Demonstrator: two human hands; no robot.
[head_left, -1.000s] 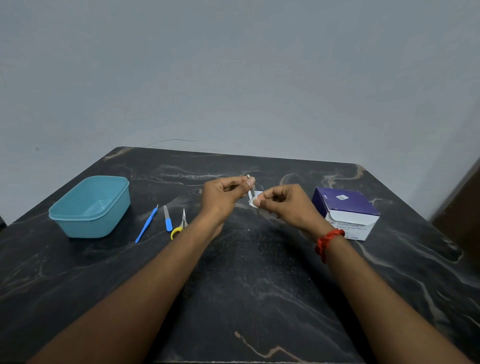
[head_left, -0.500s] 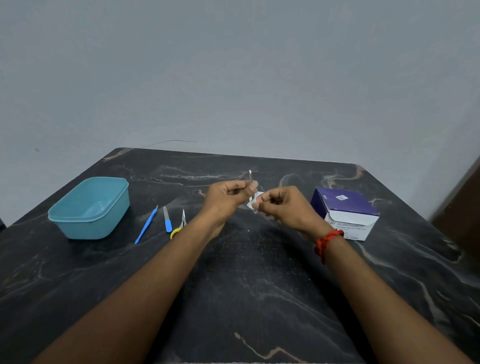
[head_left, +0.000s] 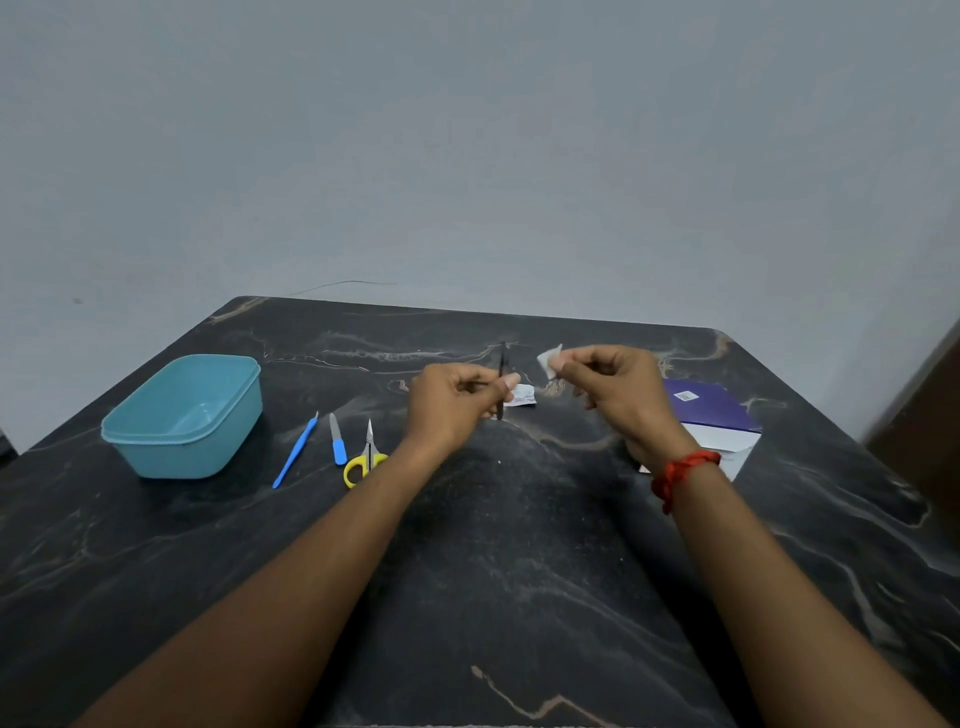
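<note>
My left hand (head_left: 457, 402) pinches a thin dark metal tool (head_left: 501, 379) that stands nearly upright above the table. My right hand (head_left: 618, 387) pinches a small white pad (head_left: 549, 357) between thumb and fingertips, held apart to the right of the tool. A small white torn wrapper (head_left: 523, 397) lies on the table just beyond my left hand's fingers.
On the black marble table (head_left: 519, 571), a teal plastic tub (head_left: 182, 415) stands at the left. Beside it lie a blue-handled pick (head_left: 296, 449), a small blue-handled file (head_left: 337, 447) and yellow-handled scissors (head_left: 366, 457). A purple and white box (head_left: 711, 421) sits behind my right wrist.
My hands have separated: the right hand has drawn the white pad off the tool and moved right and up. The left hand still holds the tool.
</note>
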